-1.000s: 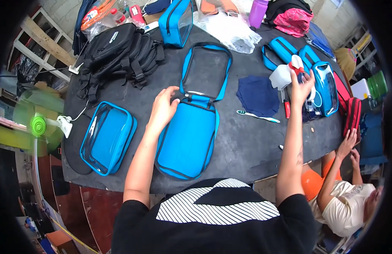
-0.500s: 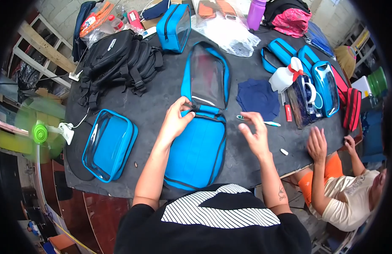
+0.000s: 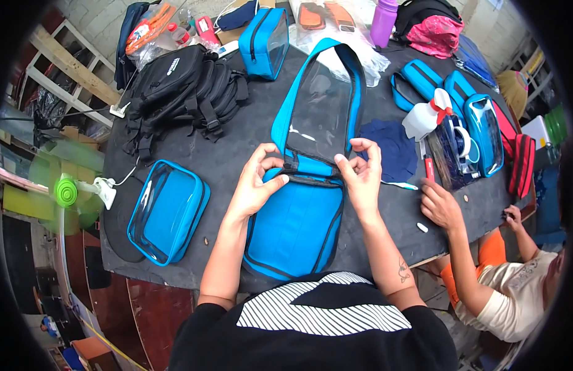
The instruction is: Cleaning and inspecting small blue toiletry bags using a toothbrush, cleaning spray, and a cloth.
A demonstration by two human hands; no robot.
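Blue pouch lies open mid-table before us, our left hand and right hand pinching its hinge seam under the raised clear lid, fingertips hiding the zipper there, its near end cut off by our striped shirt.

Bright, even daylight, soft shadows; fisheye bends edges into black corners.

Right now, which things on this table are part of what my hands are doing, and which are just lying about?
In hand:
- open blue pouch with clear lid
- left hand and right hand, both on its hinge edge

Lying about:
- closed blue pouch
- black backpack
- spray bottle
- navy cloth
- purple bottle
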